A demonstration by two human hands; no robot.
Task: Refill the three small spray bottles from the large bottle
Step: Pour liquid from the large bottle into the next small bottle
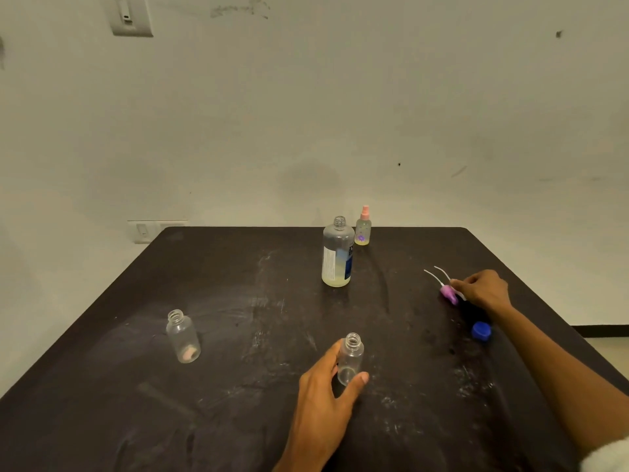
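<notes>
My left hand (pixel 326 386) grips an open, empty small clear bottle (pixel 351 358) standing near the table's front middle. A second open small bottle (pixel 182 336) stands apart at the left. The large bottle (pixel 337 254), uncapped and holding a little pale liquid at its bottom, stands at the back middle. Right behind it is a third small bottle (pixel 363 227) with a pink spray top on. At the right, my right hand (pixel 481 288) pinches a spray top with a white tube, next to a purple spray top (pixel 448 294) lying on the table.
A blue cap (pixel 481 330) lies on the dark, scuffed table (pixel 238 335) under my right forearm. The table's back edge meets a pale wall; its right edge drops off beside my right arm.
</notes>
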